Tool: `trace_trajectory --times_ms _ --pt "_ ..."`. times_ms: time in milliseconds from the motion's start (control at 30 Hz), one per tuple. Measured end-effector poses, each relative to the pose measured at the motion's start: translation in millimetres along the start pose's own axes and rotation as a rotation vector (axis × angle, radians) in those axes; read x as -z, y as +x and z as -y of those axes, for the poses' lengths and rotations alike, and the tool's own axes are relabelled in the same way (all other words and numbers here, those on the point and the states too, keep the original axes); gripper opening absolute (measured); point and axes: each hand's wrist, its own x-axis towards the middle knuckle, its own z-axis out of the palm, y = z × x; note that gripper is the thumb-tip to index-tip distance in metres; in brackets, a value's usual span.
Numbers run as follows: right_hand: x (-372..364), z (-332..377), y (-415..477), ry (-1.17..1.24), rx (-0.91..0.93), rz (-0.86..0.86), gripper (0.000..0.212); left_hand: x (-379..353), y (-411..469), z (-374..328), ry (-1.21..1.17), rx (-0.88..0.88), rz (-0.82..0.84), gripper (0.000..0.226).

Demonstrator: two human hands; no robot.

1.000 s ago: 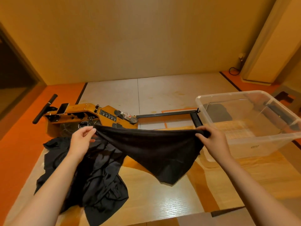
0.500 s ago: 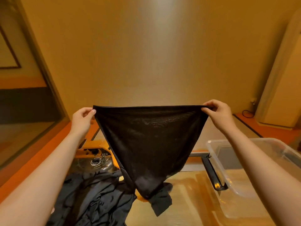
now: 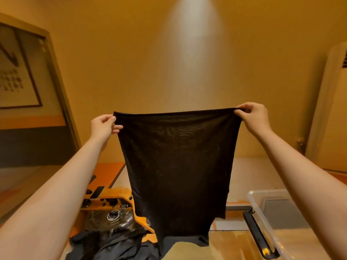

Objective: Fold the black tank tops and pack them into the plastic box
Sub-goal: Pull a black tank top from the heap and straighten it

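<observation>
A framed picture (image 3: 16,76) is hung on the left wall. A white air conditioner (image 3: 330,119) is stood in the right corner. An orange machine (image 3: 112,196) — fitted with a round dial (image 3: 113,215) — is set on the floor, with a black rail (image 3: 254,229) to its right.

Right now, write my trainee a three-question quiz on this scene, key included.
1. True or false: the sheer black tank top lies folded inside the clear plastic box.
2. The left hand and right hand each: A) pinch the top's upper edge B) rest on the box C) hang idle.
3. Fill in: the heap of dark clothes lies on the person's ____ side.
Key: 1 false; 2 A; 3 left.
</observation>
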Motion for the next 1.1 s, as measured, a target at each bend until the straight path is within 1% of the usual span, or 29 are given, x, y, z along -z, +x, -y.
trace_trajectory --times_ms 167,300,533,633,700,800,933,1100 --pt "-1 -1 8 0.006 -0.02 -0.047 0.011 -8 14 -9 -0.011 -0.008 0.028 0.013" --pt "-11 -2 11 -0.038 -0.03 -0.002 0.011 -14 27 -13 0.006 0.019 0.048 0.01" --pt "-33 -21 31 -0.056 -0.079 -0.018 0.007 -23 53 7 0.003 0.067 0.061 0.012" --pt "-41 -26 44 -0.028 -0.126 -0.053 0.002 -28 63 13 -0.008 0.08 0.075 0.014" --pt "-47 -27 55 0.0 -0.145 -0.069 0.003 -31 71 12 -0.015 0.086 0.076 0.015" --pt "-53 -20 75 0.069 -0.151 -0.113 0.007 -35 85 0 -0.01 0.062 0.062 0.014" --pt "-52 6 101 0.146 -0.107 -0.173 0.009 -33 103 -24 -0.008 -0.008 0.019 0.016" --pt "-54 25 100 0.18 -0.078 -0.189 0.008 -26 104 -34 -0.065 -0.032 0.033 0.018"
